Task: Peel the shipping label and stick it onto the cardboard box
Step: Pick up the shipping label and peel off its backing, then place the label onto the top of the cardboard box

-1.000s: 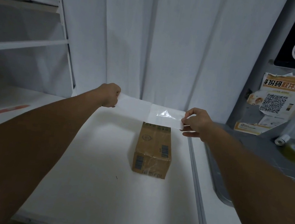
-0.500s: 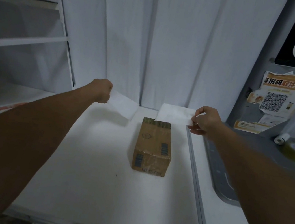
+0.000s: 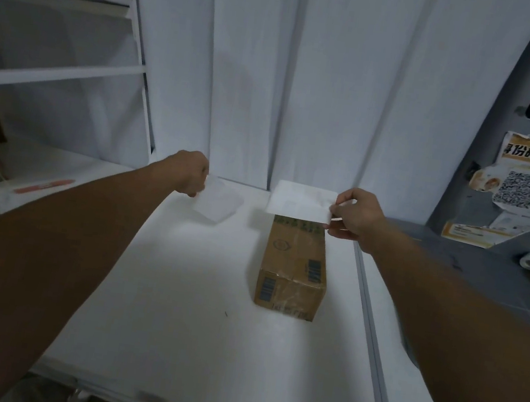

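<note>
So both arms are stretched out over the white table (image 3: 173,307). The right hand (image 3: 354,218) has the shipping label (image 3: 301,202) pinched by its right edge, thumb and fingertips (image 3: 342,199) clamped on the corner, and the sheet sticks out flat to the left of the fingers. It hangs in the air right over the far end of the cardboard box (image 3: 293,266), blank white side facing the camera, not touching the box as far as I can see.

The left hand (image 3: 192,172) is closed around one edge of another pale sheet, looks like the backing sheet (image 3: 219,203), which droops down and to the right of the knuckles. It's a bit blurry, so can't say if it touches the table. The two sheets are well apart, clear gap between them.

The box sits on the table lengthwise, brown, with barcodes on the near face and on top, just left of the table's right edge.
</note>
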